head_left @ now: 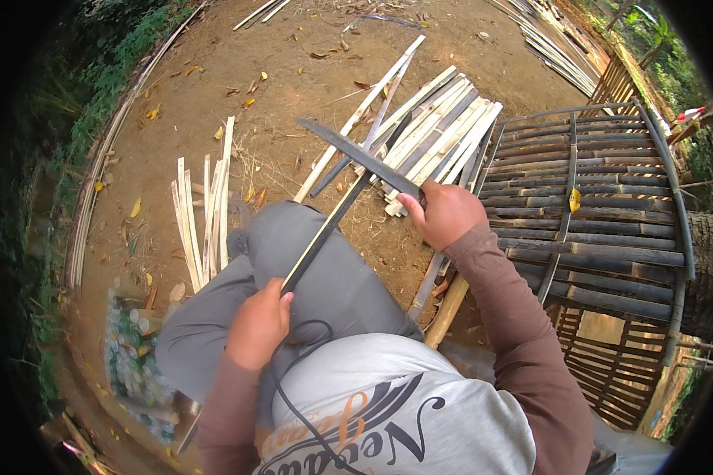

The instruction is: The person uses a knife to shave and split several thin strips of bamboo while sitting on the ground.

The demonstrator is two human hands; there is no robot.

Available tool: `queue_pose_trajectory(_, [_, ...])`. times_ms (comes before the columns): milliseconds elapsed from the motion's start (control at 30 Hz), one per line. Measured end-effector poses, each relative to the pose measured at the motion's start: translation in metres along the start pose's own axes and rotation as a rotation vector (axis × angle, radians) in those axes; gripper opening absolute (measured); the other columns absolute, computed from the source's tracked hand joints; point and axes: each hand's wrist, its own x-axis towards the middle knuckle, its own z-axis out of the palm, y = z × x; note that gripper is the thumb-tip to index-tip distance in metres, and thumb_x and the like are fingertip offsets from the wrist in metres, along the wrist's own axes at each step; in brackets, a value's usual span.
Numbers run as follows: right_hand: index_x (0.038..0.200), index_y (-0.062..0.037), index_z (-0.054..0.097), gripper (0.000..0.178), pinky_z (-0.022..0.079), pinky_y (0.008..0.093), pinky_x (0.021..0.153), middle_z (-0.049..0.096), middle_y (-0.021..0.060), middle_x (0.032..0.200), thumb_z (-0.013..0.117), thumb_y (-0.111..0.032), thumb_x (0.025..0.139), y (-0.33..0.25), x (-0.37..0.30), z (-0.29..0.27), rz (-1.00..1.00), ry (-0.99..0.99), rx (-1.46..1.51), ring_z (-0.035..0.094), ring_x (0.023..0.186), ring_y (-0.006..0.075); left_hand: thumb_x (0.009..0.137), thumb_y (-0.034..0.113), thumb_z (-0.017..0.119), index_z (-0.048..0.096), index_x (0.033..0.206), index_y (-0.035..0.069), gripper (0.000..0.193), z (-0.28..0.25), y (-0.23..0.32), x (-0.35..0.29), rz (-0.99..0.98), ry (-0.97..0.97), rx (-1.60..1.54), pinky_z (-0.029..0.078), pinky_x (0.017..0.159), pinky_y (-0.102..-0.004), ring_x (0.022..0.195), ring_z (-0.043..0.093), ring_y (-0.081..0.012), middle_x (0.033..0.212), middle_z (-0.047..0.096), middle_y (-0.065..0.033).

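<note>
My left hand [260,323] is closed round the lower end of a narrow bamboo strip [325,229], dark on one face and pale along its edge. The strip slants up and away across my raised knee. In my right hand [449,214] is a machete [364,160], its handle hidden in my fist. The long dark blade points to the far left and crosses the strip near its upper end. Blade and strip appear to touch there. Beyond the blade lies a pile of split bamboo strips [444,131], pale and dark faces mixed.
A slatted bamboo bench [602,206] stands close on my right. More strips [202,214] lie left of my knee, near a heap of plastic bottles [131,356]. A bamboo pole [447,313] lies by my right side. A black cord [281,388] hangs over my shirt.
</note>
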Motion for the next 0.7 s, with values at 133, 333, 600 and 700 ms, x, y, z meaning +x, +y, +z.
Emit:
queue_pose_trajectory(133, [0.090, -0.0008, 0.073, 0.064, 0.057, 0.0505, 0.071, 0.069, 0.0199, 0.073, 0.053, -0.060, 0.105, -0.022, -0.019, -0.004, -0.245, -0.192, -0.014, 0.070, 0.073, 0.0403, 0.103, 0.018, 0.062, 0.061, 0.117, 0.003, 0.020, 0.007, -0.004, -0.004, 0.006, 0.050, -0.004, 0.051, 0.071, -0.0547, 0.082, 0.065, -0.0480, 0.088, 0.068, -0.0242])
queue_pose_trajectory(333, [0.093, 0.0003, 0.075, 0.068, 0.057, 0.0515, 0.075, 0.072, 0.0205, 0.078, 0.047, -0.060, 0.107, 0.028, 0.030, -0.006, 0.161, -0.053, 0.012, 0.072, 0.079, 0.0400, 0.103, 0.019, 0.063, 0.061, 0.117, 0.003, 0.022, 0.002, -0.001, 0.001, 0.013, 0.021, 0.016, 0.051, 0.071, -0.0544, 0.083, 0.066, -0.0471, 0.089, 0.069, -0.0239])
queue_pose_trajectory(600, [0.091, -0.0007, 0.073, 0.065, 0.057, 0.0519, 0.072, 0.070, 0.0217, 0.075, 0.052, -0.060, 0.105, -0.028, -0.020, 0.005, -0.196, -0.229, 0.054, 0.071, 0.076, 0.0411, 0.102, 0.019, 0.064, 0.061, 0.118, 0.003, 0.023, 0.008, -0.008, 0.000, 0.005, 0.038, -0.015, 0.051, 0.071, -0.0546, 0.084, 0.066, -0.0476, 0.090, 0.069, -0.0249])
queue_pose_trajectory(700, [0.095, 0.0011, 0.074, 0.068, 0.057, 0.0513, 0.076, 0.071, 0.0239, 0.080, 0.049, -0.062, 0.106, 0.015, 0.018, 0.007, 0.080, -0.120, 0.086, 0.071, 0.079, 0.0418, 0.102, 0.019, 0.063, 0.061, 0.118, 0.003, 0.023, 0.007, -0.006, -0.002, -0.005, 0.035, -0.029, 0.051, 0.071, -0.0550, 0.083, 0.066, -0.0479, 0.089, 0.069, -0.0250])
